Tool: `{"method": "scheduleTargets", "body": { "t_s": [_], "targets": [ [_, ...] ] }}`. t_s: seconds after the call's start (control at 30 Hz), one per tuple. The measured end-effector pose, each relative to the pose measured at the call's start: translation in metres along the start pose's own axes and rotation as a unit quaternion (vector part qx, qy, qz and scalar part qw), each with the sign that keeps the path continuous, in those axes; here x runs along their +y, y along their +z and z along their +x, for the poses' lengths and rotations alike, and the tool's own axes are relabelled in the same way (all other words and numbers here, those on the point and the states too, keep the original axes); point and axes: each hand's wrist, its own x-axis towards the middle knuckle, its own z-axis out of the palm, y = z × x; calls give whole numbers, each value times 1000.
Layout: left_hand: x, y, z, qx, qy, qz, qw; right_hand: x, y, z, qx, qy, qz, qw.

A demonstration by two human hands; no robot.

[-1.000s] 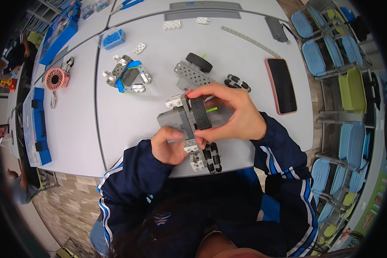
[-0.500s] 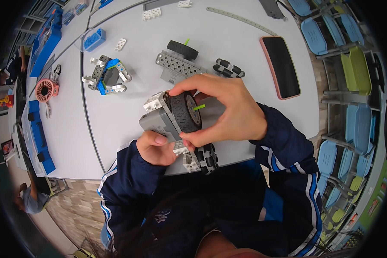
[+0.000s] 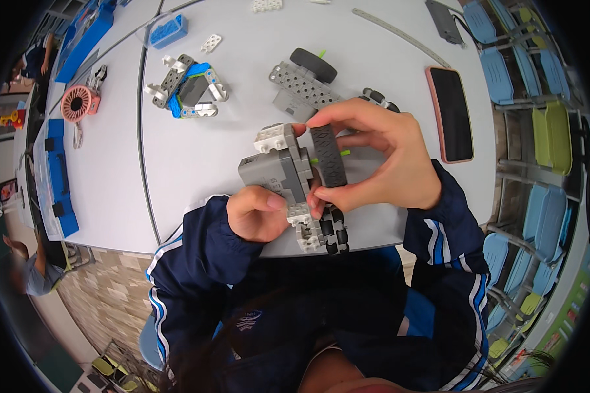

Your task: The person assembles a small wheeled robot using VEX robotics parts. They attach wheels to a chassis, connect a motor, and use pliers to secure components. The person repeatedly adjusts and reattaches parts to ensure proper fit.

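My left hand [image 3: 259, 213] grips a grey motor assembly [image 3: 269, 171] above the table's near edge, its thumb lying along the lower side. White connector blocks [image 3: 273, 139] are fixed to the assembly, and a black omni wheel [image 3: 335, 234] sits at its near end. Between the thumb and fingers of my right hand [image 3: 400, 154] is a black rubber-tyred wheel [image 3: 330, 157], held by the tread. A green axle [image 3: 345, 152] pokes out of the wheel's right side and also shows in the gap between wheel and motor assembly.
Beyond my hands lies another grey chassis part [image 3: 305, 85] with a wheel. A blue, white and grey build [image 3: 193, 88] stands to the left. Around them are a phone [image 3: 450, 114], a blue parts box [image 3: 168, 31], a pink fan [image 3: 80, 103] and a grey strip [image 3: 400, 36].
My right hand has drawn the wheel rightward from the motor assembly, opening a gap with green axle showing. The wheel now appears edge-on. The whole view has shifted slightly.
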Motion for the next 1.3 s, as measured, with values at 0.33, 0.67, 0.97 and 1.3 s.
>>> {"method": "scheduleTargets", "body": {
  "t_s": [0.33, 0.67, 0.97, 1.3],
  "targets": [
    [2, 10, 4, 8, 28, 118, 993, -7, -7, 1, -16, 99, 96, 990],
    [4, 1, 1, -70, 20, 116, 991, -4, -13, 3, -22, 192, 141, 971],
    [3, -1, 3, -67, 22, 129, 989, 7, -16, 5, -19, 230, 196, 953],
    [6, -1, 3, -38, -8, 83, 996, 5, -16, 8, -11, 226, 193, 955]
  ]
}}
